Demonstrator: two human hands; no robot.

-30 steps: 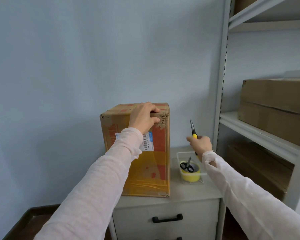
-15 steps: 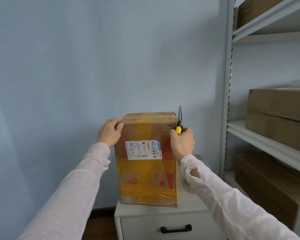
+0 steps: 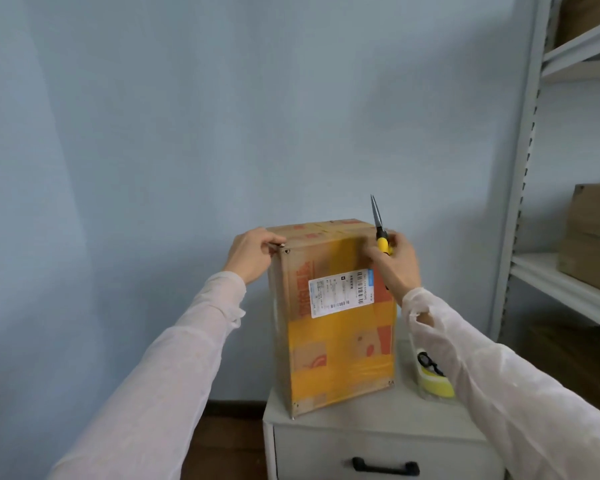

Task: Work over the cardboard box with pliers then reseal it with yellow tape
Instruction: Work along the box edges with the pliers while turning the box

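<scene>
**Workstation State: Box Held at Both Upper Corners, Pliers in Hand**

1. Background. A pale blue painted wall (image 3: 187, 133) fills the rear of the scene. A grey metal shelving unit (image 3: 530, 133) stands at the right edge, with plain brown stored cartons (image 3: 593, 237) on its shelves.

2. Support. A low white cabinet (image 3: 430, 424) with a black drawer handle (image 3: 385, 466) stands against the wall, just beside the shelving unit.

3. Workpiece. A tall brown cardboard box (image 3: 336, 348) stands upright on the cabinet top, towards its left side. It is turned slightly, so that its narrow left face shows. Broad yellow tape bands and red print cover its front face. The top flaps lie flat.

4. Hands.
   - The left hand (image 3: 252, 256) grasps the box at its upper left corner, fingers curled over the top edge.
   - The right hand (image 3: 399, 263) is at the upper right corner of the box and is closed round the yellow grips of long-nose steel pliers (image 3: 378, 226). The pliers point upward, with the jaws together, above the top of the box.

5. Accessories. A clear plastic tray (image 3: 430, 398) sits on the cabinet top to the right of the box, partly hidden by the right sleeve. It holds a yellow tape roll (image 3: 437, 386), with black-handled scissors (image 3: 428, 363) resting on the roll.

6. Marking. A white rectangular shipping label (image 3: 342, 293) with barcodes is fixed to the upper front face of the box.
</scene>
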